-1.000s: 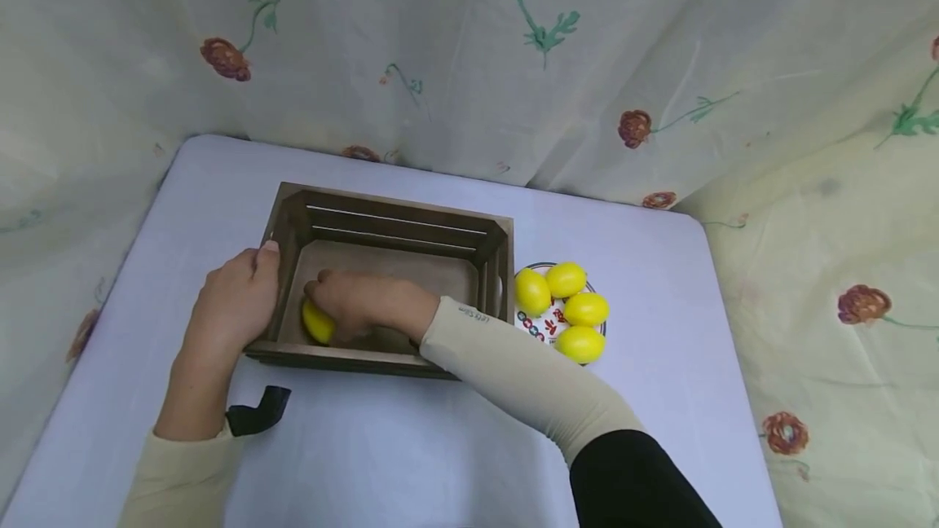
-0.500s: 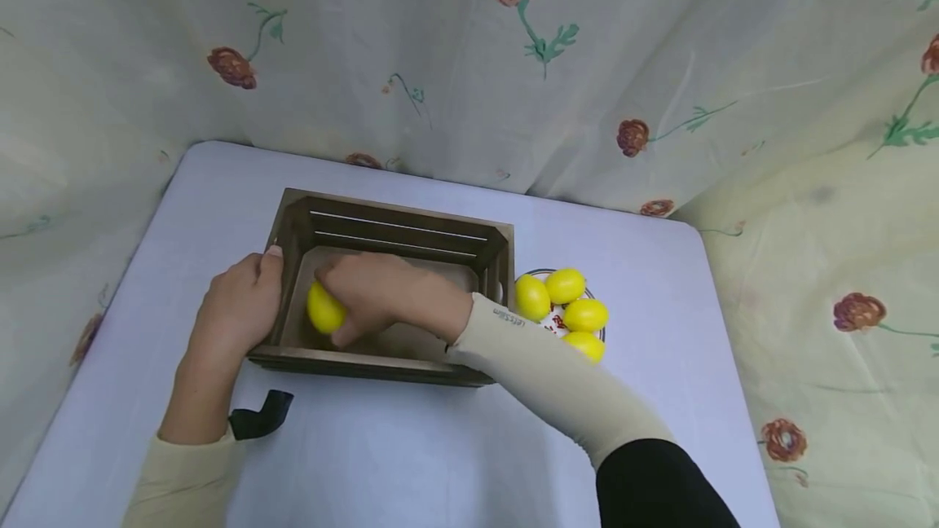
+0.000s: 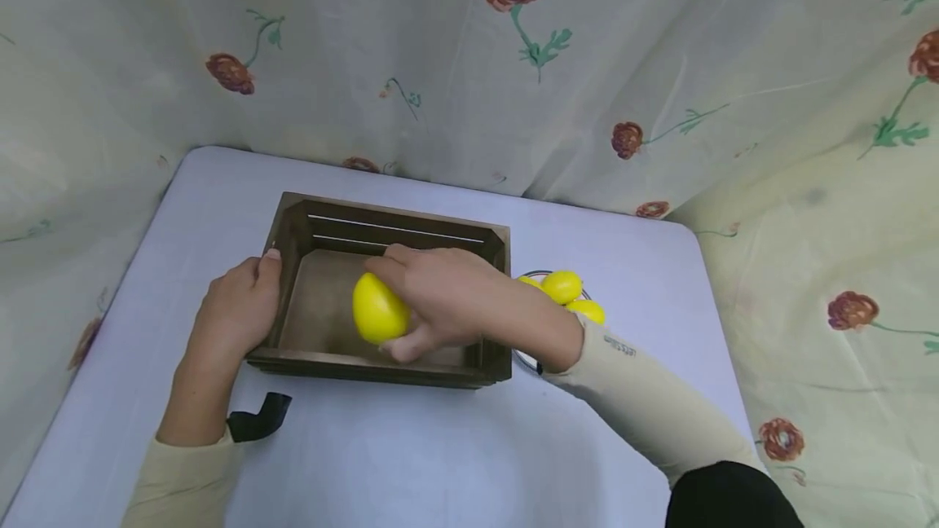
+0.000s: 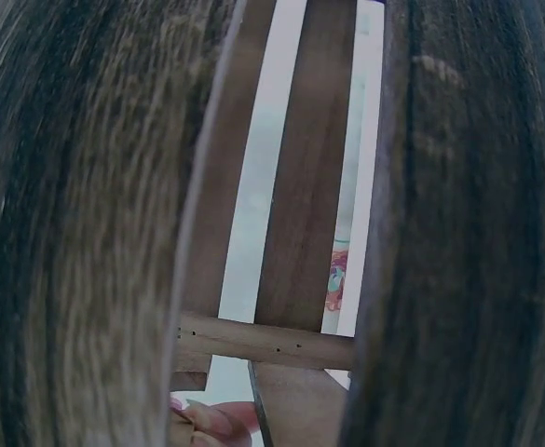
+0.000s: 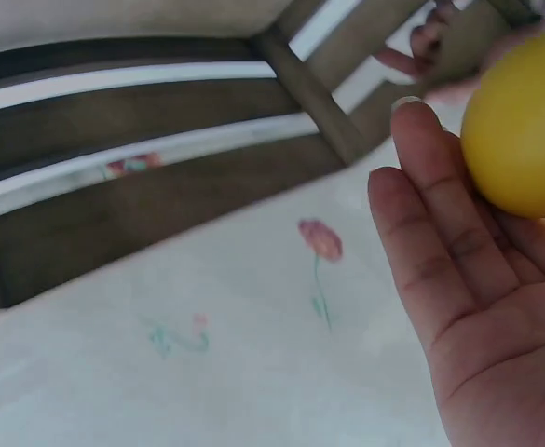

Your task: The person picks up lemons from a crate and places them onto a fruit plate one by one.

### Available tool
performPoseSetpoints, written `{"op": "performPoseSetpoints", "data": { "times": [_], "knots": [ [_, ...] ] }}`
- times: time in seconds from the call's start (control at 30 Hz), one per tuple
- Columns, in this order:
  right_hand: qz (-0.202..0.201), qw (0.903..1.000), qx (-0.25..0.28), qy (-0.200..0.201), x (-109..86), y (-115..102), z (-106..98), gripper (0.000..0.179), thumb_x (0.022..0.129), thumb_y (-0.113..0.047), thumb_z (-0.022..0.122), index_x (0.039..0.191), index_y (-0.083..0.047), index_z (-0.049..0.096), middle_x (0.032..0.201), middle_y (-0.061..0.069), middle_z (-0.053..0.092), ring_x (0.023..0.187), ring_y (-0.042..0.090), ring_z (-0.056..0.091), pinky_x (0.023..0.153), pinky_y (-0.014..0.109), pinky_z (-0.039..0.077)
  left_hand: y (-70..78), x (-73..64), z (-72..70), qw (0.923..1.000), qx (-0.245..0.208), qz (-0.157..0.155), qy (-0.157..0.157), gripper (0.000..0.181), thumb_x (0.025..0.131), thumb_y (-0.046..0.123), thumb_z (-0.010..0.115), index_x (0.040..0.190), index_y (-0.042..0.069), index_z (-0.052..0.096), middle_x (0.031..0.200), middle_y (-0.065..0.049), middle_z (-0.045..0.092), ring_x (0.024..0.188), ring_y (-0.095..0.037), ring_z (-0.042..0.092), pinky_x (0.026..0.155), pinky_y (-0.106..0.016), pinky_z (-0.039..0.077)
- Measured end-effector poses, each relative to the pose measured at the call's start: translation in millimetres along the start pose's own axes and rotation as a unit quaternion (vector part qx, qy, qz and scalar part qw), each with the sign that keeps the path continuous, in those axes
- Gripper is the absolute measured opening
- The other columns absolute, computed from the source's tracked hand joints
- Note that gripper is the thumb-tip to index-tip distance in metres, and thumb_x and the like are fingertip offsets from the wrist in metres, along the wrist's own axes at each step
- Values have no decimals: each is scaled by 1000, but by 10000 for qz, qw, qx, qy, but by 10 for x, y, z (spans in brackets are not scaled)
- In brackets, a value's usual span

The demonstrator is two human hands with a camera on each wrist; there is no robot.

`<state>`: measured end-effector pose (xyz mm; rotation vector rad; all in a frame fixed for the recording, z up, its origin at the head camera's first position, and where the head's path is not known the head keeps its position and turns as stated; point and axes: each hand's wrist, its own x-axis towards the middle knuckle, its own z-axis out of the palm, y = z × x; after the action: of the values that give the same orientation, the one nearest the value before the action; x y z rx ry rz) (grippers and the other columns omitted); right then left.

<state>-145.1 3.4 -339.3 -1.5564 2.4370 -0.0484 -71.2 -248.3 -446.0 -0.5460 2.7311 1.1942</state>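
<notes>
My right hand [image 3: 455, 292] holds a yellow lemon [image 3: 380, 310] between thumb and fingers, over the inside of a brown wooden crate [image 3: 367, 369]. In the right wrist view the lemon [image 5: 519, 130] lies against the fingers [image 5: 426, 251], and part of it is cut off by the frame edge. My left hand [image 3: 238, 304] grips the crate's left end, its thumb up at the rim. Slats of the crate [image 4: 305, 186] fill the left wrist view, with a few fingertips [image 4: 216, 421] low in the gap. The bare crate floor shows left of the lemon.
Right of the crate, a round patterned plate [image 3: 530, 363] bears several more lemons [image 3: 562, 287]; my right forearm covers part of it. A white cloth [image 3: 411, 446] covers the table. Flowered curtains [image 3: 411, 39] hang behind and at the sides. A black mount [image 3: 260, 416] sits at my left wrist.
My right hand has lifted the lemon from the crate's left front part and carried it rightward toward the crate's middle. My left hand stays at the crate's left end.
</notes>
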Motion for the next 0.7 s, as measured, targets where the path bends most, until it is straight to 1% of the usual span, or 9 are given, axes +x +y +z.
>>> {"op": "performPoseSetpoints", "data": {
  "times": [0.1,0.17,0.23,0.3,0.4,0.5,0.63,0.7],
  "knots": [
    [18,9986,312,437,-229,34,-47,73,80,-52,79,138,-13,57,113,-3,60,78,9,56,66,28,51,-2,-3,0,10000,-3,-4,14,82,111,50,13,140,-15,52,136,-42,53,125,-60,51,94,-71,44],
    [106,9961,521,705,-391,68,-61,75,79,-51,80,139,-13,56,117,-3,61,81,9,57,67,29,52,0,-7,-2,10000,-12,-14,17,82,111,50,13,140,-15,52,136,-42,53,125,-60,52,94,-71,45],
    [279,9933,672,898,-556,107,-61,78,78,-50,80,141,-11,55,120,-3,62,83,9,58,68,29,53,3,-6,-2,10000,-9,-13,-4,82,111,51,13,140,-15,52,137,-42,53,125,-60,52,93,-71,45],
    [499,9906,686,1073,-722,152,-43,81,78,-51,81,143,-10,55,123,-2,62,85,9,58,67,30,54,8,-3,-2,10000,1,-10,-41,82,111,51,13,141,-15,52,137,-42,53,125,-60,51,94,-71,44],
    [866,9857,730,1249,-969,220,1,83,79,-50,83,145,-9,53,123,-1,62,82,9,58,67,31,54,16,1,-1,9999,2,-22,-108,82,111,51,12,143,-15,50,139,-42,51,127,-60,49,96,-72,43],
    [1181,9788,887,1421,-1201,290,66,84,78,-47,86,145,-9,52,124,1,63,85,11,58,68,33,54,23,4,1,9998,-9,-73,-172,83,110,51,12,144,-15,48,142,-42,49,130,-61,47,98,-72,42],
    [1581,9666,1097,1694,-1475,391,203,85,77,-39,89,146,-7,51,131,5,62,94,17,61,75,37,57,6,14,-10,9997,8,-121,-227,82,110,51,11,143,-14,49,143,-42,48,131,-61,45,99,-72,41],
    [1762,9604,1155,1826,-1593,443,288,86,77,-35,90,147,-5,50,133,7,61,96,19,62,77,39,59,-7,14,-14,9996,5,-144,-243,82,110,51,11,144,-14,48,143,-42,47,131,-61,44,99,-72,40]
  ]
}}
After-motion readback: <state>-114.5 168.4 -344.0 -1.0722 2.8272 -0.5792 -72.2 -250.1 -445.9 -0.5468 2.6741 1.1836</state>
